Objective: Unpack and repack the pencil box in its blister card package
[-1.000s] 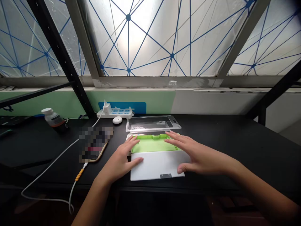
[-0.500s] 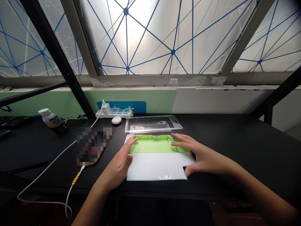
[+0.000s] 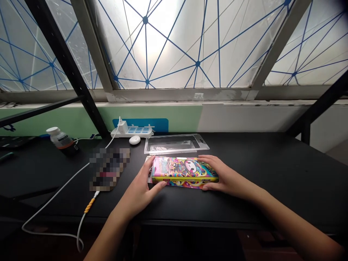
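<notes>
While I watch through the head camera from afar, my left hand (image 3: 138,190) and my right hand (image 3: 225,177) stand wide apart, holding a printed box (image 3: 183,172) between them on the counter (image 3: 274,174). The left hand cups the box's left end, its fingers (image 3: 148,164) curving around that end and its thumb lying along the near edge. The right hand closes on the opposite end, its fingers (image 3: 206,158) reaching over the far corner and its thumb low at the near corner.

The box lies flat, with its bright cartoon print facing up and a yellow long side toward me. Its long axis runs left to right, from one hand to the other. A pale sheet (image 3: 148,174) shows at the box's left end, beside the left hand, but I cannot tell what it is.

Just beyond the hands sits a clear plastic tray (image 3: 174,144). Past that and toward the left are a white mouse (image 3: 135,140) and a power strip (image 3: 132,131). Left of the left hand lies a pixelated object (image 3: 108,168), too blurred to name, beside a white cable (image 3: 62,188). Farther left stands a white-capped bottle (image 3: 61,139).
</notes>
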`<state>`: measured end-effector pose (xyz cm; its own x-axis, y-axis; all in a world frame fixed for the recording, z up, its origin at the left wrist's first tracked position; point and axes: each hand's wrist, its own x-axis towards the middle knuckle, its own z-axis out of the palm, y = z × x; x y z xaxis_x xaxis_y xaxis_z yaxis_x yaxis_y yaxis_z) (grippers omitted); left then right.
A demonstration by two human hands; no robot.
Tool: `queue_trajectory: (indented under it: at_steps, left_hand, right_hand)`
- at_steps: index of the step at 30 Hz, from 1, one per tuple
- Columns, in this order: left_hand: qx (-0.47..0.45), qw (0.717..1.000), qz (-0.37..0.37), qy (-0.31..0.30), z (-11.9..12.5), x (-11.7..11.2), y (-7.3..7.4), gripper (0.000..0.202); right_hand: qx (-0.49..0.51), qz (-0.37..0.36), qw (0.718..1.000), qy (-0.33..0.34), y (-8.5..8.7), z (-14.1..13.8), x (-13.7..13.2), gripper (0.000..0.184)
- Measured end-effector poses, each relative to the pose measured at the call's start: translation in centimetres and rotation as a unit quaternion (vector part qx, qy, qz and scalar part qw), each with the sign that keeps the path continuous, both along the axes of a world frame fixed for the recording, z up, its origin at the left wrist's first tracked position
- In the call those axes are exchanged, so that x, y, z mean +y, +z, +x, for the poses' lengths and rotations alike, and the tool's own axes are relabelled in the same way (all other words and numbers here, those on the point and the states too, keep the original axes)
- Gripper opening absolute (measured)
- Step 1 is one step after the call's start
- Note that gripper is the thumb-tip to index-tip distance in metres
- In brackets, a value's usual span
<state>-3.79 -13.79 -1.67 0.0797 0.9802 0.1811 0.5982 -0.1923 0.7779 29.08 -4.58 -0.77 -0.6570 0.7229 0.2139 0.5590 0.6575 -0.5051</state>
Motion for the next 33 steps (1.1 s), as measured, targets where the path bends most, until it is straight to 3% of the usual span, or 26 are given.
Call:
queue_trajectory:
  at_steps: [3,6,10,13,15,18,22,29,33]
  left_hand:
    - [-0.042,0.998,0.047,0.012,0.4,0.2,0.1,0.07]
    - [-0.073,0.99,0.111,0.042,0.8,1.2,1.5,0.052]
    - [0.044,0.983,0.168,0.061,1.2,4.8,5.2,0.051]
    - [0.1,0.979,0.158,0.079,1.3,8.4,6.3,0.054]
    - [0.137,0.973,0.154,0.103,1.2,10.2,5.5,0.055]
    - [0.198,0.965,0.114,0.132,1.1,11.3,3.1,0.058]
    - [0.279,0.955,0.044,0.092,1.0,10.9,1.0,0.067]
    - [0.406,0.91,0.029,0.085,1.6,10.9,1.2,0.073]
    - [0.421,0.902,0.046,0.078,2.2,10.8,1.7,0.073]
  right_hand:
    - [0.006,0.01,1.0,0.017,0.2,0.0,0.1,0.072]
    - [0.023,0.045,0.999,0.021,1.9,-0.4,1.3,0.068]
    - [0.045,0.086,0.995,0.016,5.1,-1.8,5.0,0.064]
    - [0.045,0.104,0.993,0.025,5.9,-3.6,8.4,0.06]
    - [0.046,0.115,0.992,0.035,5.0,-4.7,10.0,0.058]
    - [0.033,0.12,0.991,0.045,2.5,-5.6,11.3,0.058]
    - [-0.033,0.147,0.988,0.018,0.1,-5.7,11.0,0.053]
    - [-0.143,0.243,0.958,-0.05,0.6,-6.2,8.8,0.048]
    - [-0.153,0.262,0.952,-0.045,0.3,-6.6,8.5,0.041]
